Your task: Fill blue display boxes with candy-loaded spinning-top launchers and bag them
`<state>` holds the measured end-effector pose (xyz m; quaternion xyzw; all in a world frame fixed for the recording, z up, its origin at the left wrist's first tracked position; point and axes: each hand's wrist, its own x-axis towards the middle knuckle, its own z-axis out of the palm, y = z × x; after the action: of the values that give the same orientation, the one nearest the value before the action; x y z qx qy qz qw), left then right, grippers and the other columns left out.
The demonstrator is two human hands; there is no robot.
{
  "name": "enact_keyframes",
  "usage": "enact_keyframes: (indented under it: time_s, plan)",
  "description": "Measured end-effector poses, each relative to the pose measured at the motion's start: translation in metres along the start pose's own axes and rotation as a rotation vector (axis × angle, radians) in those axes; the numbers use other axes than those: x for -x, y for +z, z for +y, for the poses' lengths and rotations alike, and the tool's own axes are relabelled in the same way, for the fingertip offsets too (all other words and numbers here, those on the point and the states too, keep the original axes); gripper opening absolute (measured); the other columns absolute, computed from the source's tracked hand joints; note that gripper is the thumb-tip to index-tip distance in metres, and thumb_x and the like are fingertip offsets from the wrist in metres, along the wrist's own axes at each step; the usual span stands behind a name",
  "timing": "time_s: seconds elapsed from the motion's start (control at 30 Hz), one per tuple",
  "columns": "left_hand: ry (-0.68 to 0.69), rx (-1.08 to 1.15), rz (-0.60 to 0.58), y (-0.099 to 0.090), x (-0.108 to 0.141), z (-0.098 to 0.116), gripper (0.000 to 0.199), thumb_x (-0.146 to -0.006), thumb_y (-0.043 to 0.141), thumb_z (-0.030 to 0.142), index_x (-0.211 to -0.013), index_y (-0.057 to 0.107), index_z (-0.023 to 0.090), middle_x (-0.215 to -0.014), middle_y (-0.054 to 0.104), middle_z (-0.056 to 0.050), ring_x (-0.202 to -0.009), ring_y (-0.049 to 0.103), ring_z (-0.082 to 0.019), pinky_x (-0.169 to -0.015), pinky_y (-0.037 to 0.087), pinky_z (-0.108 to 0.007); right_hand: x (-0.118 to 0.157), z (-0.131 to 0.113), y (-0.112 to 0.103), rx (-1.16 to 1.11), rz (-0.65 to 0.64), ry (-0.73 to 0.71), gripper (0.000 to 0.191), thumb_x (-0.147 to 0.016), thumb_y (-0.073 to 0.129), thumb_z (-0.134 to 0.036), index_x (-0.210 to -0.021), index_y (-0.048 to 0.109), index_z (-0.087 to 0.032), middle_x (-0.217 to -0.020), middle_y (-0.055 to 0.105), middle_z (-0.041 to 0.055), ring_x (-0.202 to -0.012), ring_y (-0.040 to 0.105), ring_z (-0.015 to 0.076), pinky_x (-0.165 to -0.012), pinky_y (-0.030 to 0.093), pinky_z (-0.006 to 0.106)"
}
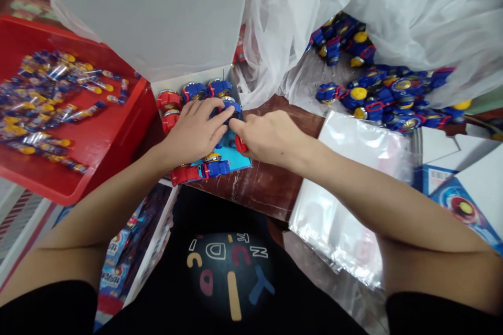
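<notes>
A shallow box [239, 163] with a blue inside holds several red and blue toy watches. My left hand [197, 128] lies over the middle of it, fingers spread, its fingertips touching a blue toy [232, 107]. At the box's right side my right hand [269, 138] is curled round a red toy [240, 144], which shows only in part below its fingers. Along the far edge sit blue toys [194, 91] and a red toy [168, 99]. Another red toy [186, 174] and a blue one [217, 168] are at the near edge.
A red bin [113, 141] of small tubes is on the left. Blue toys [404, 86] lie in white plastic [440, 26] at the back right. Clear bags [334, 199] rest on the brown table [267, 188]. Printed cartons [463, 204] are far right.
</notes>
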<state>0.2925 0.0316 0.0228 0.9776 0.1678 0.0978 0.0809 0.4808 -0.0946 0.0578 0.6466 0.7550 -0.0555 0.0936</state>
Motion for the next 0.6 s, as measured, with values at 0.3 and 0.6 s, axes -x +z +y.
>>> enact_keyframes:
  time_s: [0.3, 0.6]
  plan:
    - [-0.022, 0.108, 0.019, 0.003, -0.043, -0.012, 0.027, -0.104, 0.059, 0.024, -0.123, 0.077, 0.020, -0.119, 0.068, -0.011, -0.112, 0.066, -0.027, -0.100, 0.055, -0.043, -0.005, 0.006, 0.006, -0.101, 0.011, 0.015, 0.043, -0.106, 0.060, -0.044, -0.141, 0.057, -0.019, -0.126, 0.068, 0.0138, -0.079, 0.071, 0.0232, -0.054, 0.028, 0.032]
    - [-0.250, 0.050, 0.301, -0.054, 0.038, -0.028, 0.031, -0.111, 0.056, 0.037, -0.134, 0.073, 0.023, -0.143, 0.068, -0.009, -0.134, 0.064, -0.024, -0.120, 0.051, -0.046, -0.014, 0.094, 0.008, -0.535, 0.427, -0.074, 0.048, -0.105, 0.060, -0.060, -0.129, 0.071, -0.020, -0.110, 0.078, 0.0122, -0.089, 0.074, 0.0240, -0.077, 0.056, 0.040]
